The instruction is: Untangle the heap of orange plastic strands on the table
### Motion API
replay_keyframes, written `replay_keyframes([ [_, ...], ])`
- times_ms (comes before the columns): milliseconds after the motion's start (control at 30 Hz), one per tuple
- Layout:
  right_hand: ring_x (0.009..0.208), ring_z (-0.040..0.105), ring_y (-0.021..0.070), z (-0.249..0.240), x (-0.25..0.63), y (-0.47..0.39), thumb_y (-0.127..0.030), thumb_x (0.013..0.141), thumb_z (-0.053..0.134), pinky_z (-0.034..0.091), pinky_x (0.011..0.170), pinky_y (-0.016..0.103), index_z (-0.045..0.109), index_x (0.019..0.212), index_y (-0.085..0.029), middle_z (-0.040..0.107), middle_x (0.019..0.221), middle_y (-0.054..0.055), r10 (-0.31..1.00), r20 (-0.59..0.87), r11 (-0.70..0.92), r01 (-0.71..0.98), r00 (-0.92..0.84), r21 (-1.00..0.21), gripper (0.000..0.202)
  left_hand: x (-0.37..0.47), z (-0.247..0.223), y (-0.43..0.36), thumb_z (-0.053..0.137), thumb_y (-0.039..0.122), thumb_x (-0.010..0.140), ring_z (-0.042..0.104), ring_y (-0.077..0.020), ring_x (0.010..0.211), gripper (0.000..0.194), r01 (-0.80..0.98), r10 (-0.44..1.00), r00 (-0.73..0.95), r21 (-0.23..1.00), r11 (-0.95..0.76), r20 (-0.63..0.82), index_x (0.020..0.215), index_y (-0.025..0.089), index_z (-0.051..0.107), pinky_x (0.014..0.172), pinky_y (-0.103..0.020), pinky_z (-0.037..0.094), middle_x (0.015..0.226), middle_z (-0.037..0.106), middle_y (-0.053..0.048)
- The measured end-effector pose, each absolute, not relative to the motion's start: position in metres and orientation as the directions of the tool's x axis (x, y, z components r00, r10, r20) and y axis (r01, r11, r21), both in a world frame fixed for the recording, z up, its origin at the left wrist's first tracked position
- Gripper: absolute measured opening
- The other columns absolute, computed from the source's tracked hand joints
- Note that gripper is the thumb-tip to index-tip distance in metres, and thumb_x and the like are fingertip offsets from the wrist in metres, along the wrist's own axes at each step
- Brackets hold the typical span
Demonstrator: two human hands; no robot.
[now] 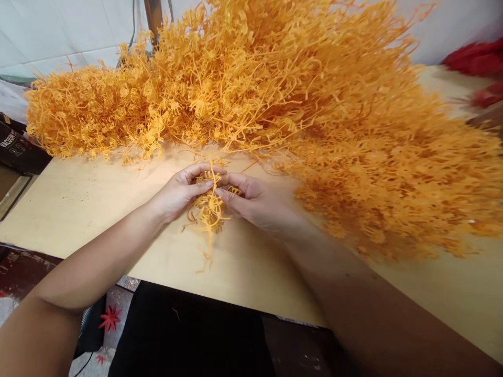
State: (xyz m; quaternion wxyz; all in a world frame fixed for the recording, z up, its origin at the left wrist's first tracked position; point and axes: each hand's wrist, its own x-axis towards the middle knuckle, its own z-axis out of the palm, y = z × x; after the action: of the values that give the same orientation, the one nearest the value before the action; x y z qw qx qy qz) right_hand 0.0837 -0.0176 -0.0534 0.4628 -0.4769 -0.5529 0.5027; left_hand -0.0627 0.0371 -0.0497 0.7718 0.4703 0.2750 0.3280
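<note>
Between my two hands hangs a small tangle of orange plastic sprigs (211,212), thin curly strands with starry ends, just above the wooden table. My left hand (186,188) pinches its upper part between thumb and fingers. From the other side, my right hand (251,199) closes thumb and forefinger on the same tangle, close to the left fingertips. Exactly which strand each hand grips is partly hidden by the fingers. Behind them rises a large heap of matching orange plastic sprigs (236,84), which spreads along the back and round to the right.
The pale wooden table (90,199) runs beneath the hands. Red material (475,57) lies at the far right. A black box with lettering (19,144) stands at the left. Below the table edge, a red star-shaped piece (110,318) shows near my dark-clothed lap.
</note>
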Motion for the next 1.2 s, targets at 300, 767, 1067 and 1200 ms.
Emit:
replay_keyframes([
  [300,0.046,0.039,0.0064,-0.052,0.08,-0.02,-0.023,0.07,0.064,0.03,0.043,0.022,0.049,0.078,-0.021,0.048,0.06,-0.005,0.996,0.083,0.076,0.17,0.031,-0.982,0.017,-0.064,-0.051,0.04,0.075,0.014,0.059,0.062,-0.0082,0.075,0.029,-0.204,0.759,0.643,0.931,0.303,-0.106,0.086,0.016,0.068,0.078,-0.024,0.048,0.087,0.068,0.0],
  [767,0.045,0.031,0.006,-0.048,0.085,-0.023,-0.049,0.079,0.055,0.025,0.043,0.023,0.049,0.079,-0.021,0.035,0.054,-0.007,0.998,0.002,-0.005,-0.116,-0.061,-0.993,0.029,-0.065,-0.04,0.041,0.049,0.01,0.056,0.051,-0.0083,0.054,0.031,-0.146,0.681,0.699,0.889,0.434,-0.218,0.08,0.012,0.067,0.053,-0.022,0.04,0.058,0.056,0.0],
  [1067,0.044,0.03,0.0044,-0.046,0.079,-0.021,-0.02,0.069,0.065,0.022,0.043,0.022,0.046,0.078,-0.019,0.037,0.053,-0.009,0.999,0.02,0.026,0.193,-0.033,-0.981,0.021,-0.061,-0.046,0.036,0.068,0.028,0.069,0.053,-0.0063,0.05,0.018,-0.1,0.743,0.627,0.923,0.373,-0.232,0.074,0.012,0.061,0.051,-0.02,0.04,0.063,0.061,0.001],
  [1200,0.04,0.026,0.0053,-0.046,0.086,-0.022,-0.013,0.069,0.065,0.016,0.042,0.022,0.045,0.086,-0.02,0.024,0.046,-0.012,0.999,0.052,0.047,0.296,0.007,-0.954,0.027,-0.062,-0.049,0.038,0.067,0.025,0.072,0.048,-0.0033,0.047,0.015,-0.125,0.756,0.617,0.922,0.367,-0.217,0.075,0.011,0.062,0.049,-0.016,0.037,0.058,0.057,0.002],
])
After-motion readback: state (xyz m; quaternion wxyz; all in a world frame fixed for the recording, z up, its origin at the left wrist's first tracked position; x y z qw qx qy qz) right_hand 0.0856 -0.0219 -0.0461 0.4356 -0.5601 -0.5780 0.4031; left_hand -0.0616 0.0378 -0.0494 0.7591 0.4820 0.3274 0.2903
